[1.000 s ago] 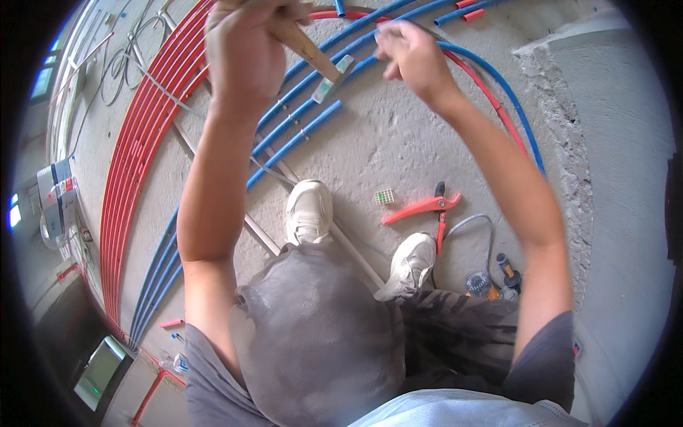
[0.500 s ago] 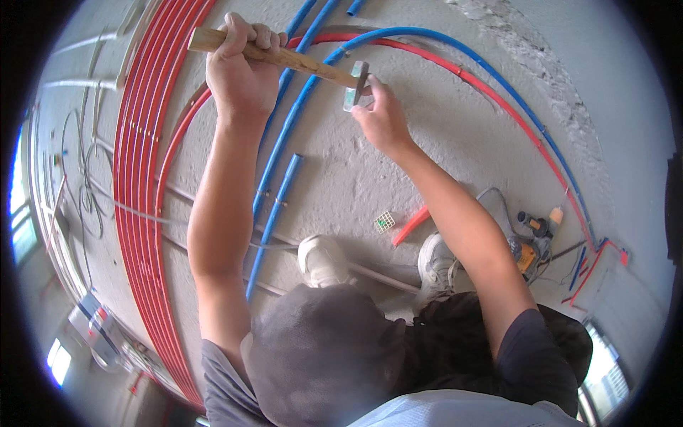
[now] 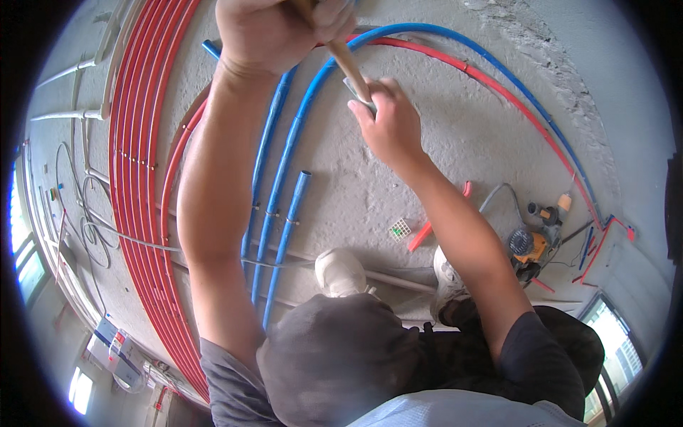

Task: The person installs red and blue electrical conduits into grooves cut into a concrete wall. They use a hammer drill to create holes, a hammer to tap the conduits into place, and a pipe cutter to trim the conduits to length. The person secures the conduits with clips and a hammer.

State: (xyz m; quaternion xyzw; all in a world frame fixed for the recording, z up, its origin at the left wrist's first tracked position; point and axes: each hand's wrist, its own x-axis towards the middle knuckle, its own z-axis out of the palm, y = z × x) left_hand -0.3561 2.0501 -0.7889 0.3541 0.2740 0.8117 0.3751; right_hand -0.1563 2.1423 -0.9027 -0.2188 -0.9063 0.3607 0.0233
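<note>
A wooden-handled hammer (image 3: 346, 62) slants from upper left down toward the middle of the view. My left hand (image 3: 260, 35), at the top edge, is wrapped round its handle; part of that hand lies outside the picture. At the lower end of the handle, my right hand (image 3: 391, 121) has its thumb and fingers closed about the hammer head, hiding most of it. Beneath both hands, a long blue pipe (image 3: 288, 139) and a curved red pipe (image 3: 427, 53) run over the rough concrete floor.
Parallel red pipes (image 3: 135, 153) cross the floor at left. A short blue pipe (image 3: 293, 206), a white grid piece (image 3: 400, 229) and a red pipe piece (image 3: 421, 236) lie near my shoes. An orange power tool (image 3: 538, 245) rests at right, before the wall (image 3: 640, 142).
My left hand has come nearer and swung the handle to a steeper angle. The right hand's fingers have closed further over the hammer head. The whole view has shifted slightly.
</note>
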